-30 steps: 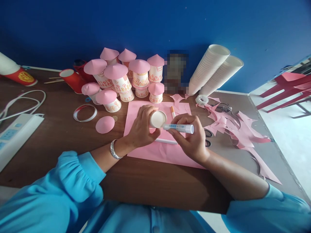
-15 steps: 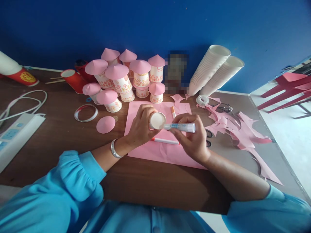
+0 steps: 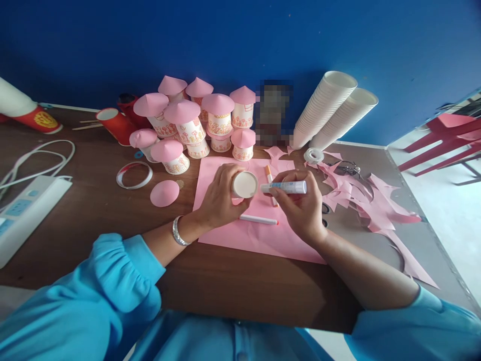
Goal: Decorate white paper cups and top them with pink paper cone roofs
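Note:
My left hand [image 3: 221, 198] is closed round a white paper cup [image 3: 245, 185], with the cup's round end facing up toward me. In my right hand [image 3: 306, 213] is a glue stick [image 3: 291, 187], held level with its tip pointing left, a small gap from the cup's rim. Both hands are above a pink paper sheet [image 3: 229, 235]. On that sheet lie a white marker with a red tip [image 3: 259, 219] and an orange-and-white marker [image 3: 268, 173], partly behind my right hand. A loose pink paper cone [image 3: 164, 193] rests on the table to the left.
Several decorated cups with pink cone roofs [image 3: 184, 123] stand at the back. Two tall stacks of white cups [image 3: 323, 108] lean near the wall, beside a tape roll [image 3: 313, 155]. Pink scraps [image 3: 379, 205] cover the right side. A power strip [image 3: 32, 210] lies left.
The glue stick has moved slightly right and up, from the cup's edge to a short distance off it. The cup is still in my left hand, shifted only a little.

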A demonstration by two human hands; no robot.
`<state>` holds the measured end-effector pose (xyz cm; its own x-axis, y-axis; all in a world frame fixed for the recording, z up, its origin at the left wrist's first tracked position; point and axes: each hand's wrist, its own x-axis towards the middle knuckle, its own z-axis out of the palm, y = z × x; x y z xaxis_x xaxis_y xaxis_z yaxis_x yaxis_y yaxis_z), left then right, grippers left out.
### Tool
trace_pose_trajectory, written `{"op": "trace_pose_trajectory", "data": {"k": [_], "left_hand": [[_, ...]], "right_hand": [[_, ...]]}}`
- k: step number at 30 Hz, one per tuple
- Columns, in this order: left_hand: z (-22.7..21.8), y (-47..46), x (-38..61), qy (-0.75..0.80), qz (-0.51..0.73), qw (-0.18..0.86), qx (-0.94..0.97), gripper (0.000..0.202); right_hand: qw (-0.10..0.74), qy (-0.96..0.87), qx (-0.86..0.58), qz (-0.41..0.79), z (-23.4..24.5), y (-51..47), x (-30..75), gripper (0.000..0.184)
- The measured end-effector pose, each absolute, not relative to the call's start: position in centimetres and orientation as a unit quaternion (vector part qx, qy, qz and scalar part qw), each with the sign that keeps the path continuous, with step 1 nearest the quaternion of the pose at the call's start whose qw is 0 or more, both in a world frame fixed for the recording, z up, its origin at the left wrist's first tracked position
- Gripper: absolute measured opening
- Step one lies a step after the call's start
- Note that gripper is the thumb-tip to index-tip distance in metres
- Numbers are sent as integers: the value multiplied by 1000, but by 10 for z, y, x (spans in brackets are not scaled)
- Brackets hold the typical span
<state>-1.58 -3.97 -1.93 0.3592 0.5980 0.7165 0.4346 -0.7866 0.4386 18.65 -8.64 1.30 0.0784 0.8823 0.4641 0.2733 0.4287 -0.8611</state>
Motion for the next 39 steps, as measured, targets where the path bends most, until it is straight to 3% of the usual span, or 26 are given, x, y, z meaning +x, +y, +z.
{"op": "trace_pose_trajectory", "data": {"k": [5,9,16,25,31,39], "left_hand": [[-23,-40,-18,296,459,83,834,62],[-23,-40,-19,315,446,90,833,59],[-20,-41,-17,326,464,77,820,57],[-24,-39,-17,341,470,69,811,51],[-20,-40,-16,321,477,69,815,53],[-23,-37,-19,336,472,67,812,53]], "right_hand": [[553,-706,-393,202,19,-97,180,27],[549,-699,-419,184,16,-91,185,27],[587,-611,-462,262,9,-79,191,25],[544,-726,-386,167,16,-91,186,26],[582,-629,-462,228,7,-77,193,26],[556,-708,-382,210,13,-91,185,25]]}}
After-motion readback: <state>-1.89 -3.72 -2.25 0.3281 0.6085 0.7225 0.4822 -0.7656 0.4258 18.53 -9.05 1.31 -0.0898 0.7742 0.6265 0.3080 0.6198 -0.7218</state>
